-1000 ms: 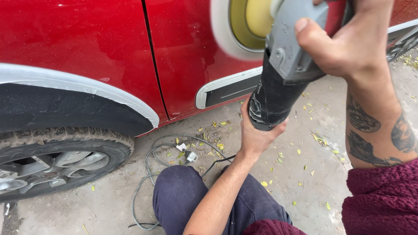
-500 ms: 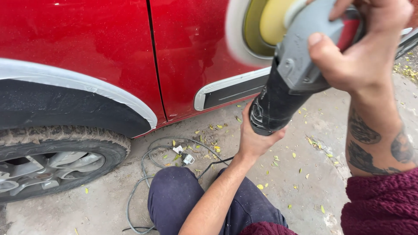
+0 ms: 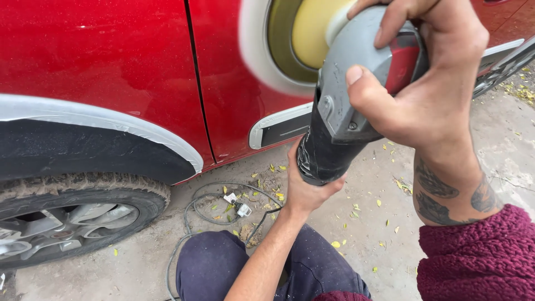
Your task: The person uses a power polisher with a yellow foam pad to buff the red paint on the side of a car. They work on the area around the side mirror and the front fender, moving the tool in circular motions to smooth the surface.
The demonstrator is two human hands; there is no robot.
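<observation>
hands: 2 on 1 polisher | pad: 1 | tyre: 1

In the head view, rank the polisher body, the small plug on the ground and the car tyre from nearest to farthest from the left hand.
1. Polisher body: gripped by the left hand at its rear end.
2. Small plug: on the ground just left of that hand, among the cable loops.
3. Car tyre: far left, under the wheel arch.
</observation>
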